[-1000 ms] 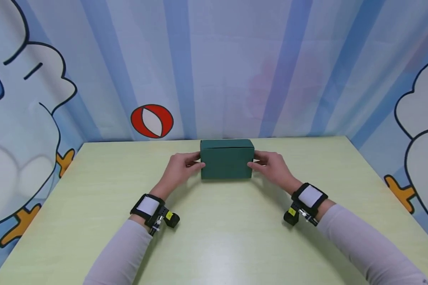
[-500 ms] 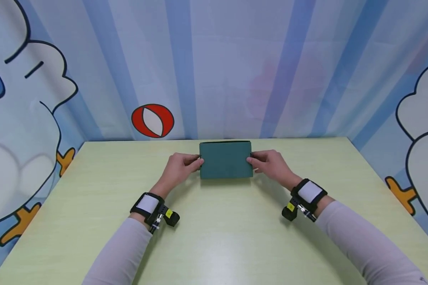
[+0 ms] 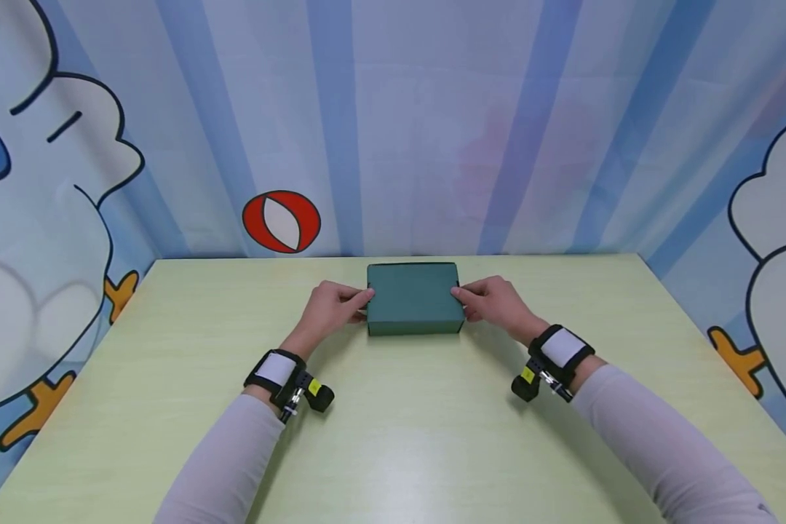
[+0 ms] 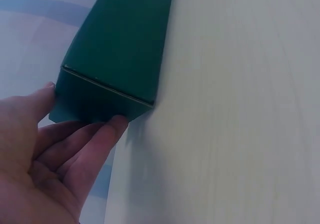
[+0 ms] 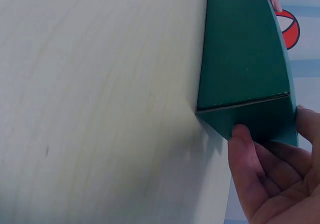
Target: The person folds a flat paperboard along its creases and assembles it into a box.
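A dark green cardboard box [image 3: 414, 292] is held at its two short ends, close to the table's far edge. Its broad face points up towards the head camera and a narrow long side faces the person. At the left end, my left hand [image 3: 330, 307] grips it, thumb by the broad face and fingers against the end panel, as the left wrist view shows on the box [image 4: 117, 39]. My right hand [image 3: 498, 306] grips the opposite end likewise; in the right wrist view a fingertip presses the end of the box [image 5: 245, 49]. Whether the box's underside fully touches the table is hidden.
The pale wooden table [image 3: 406, 429] spreads out in front of the box. Behind its far edge hangs a blue striped curtain [image 3: 406, 131] printed with a red and white ball [image 3: 282, 222]. Cartoon figures cover the side panels.
The box has tipped backward between both hands: its broad face pointed at the person and now points up, with a narrow side showing in front. Both hands turned with it, keeping their grip.
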The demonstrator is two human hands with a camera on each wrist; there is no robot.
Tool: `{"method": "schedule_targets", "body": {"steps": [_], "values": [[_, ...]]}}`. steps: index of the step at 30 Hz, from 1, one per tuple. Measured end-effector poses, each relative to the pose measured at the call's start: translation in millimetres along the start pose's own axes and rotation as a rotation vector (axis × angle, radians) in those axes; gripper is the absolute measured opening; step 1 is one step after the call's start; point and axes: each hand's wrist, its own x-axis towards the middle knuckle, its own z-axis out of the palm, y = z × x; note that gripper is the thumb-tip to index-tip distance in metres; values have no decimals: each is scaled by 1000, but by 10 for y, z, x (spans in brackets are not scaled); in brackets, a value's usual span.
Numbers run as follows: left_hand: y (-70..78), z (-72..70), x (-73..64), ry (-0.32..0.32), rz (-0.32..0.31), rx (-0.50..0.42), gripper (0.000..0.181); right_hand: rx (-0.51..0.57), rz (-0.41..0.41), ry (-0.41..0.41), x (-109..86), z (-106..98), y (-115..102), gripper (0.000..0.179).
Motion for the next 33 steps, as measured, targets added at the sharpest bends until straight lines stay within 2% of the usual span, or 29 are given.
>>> {"method": "schedule_targets", "body": {"steps": [8,22,28,33], "values": [[7,6,17,-34,-38,1,41,-2,76,-26,15,5,5,45],[31,13,12,-62,-109,51,46,-3,113,-36,7,19,15,48],[56,27,28,-66,-111,47,46,8,106,-48,6,-14,33,49],[48,40,47,-44,-82,59,44,3,98,-104,2,-75,52,51]]}}
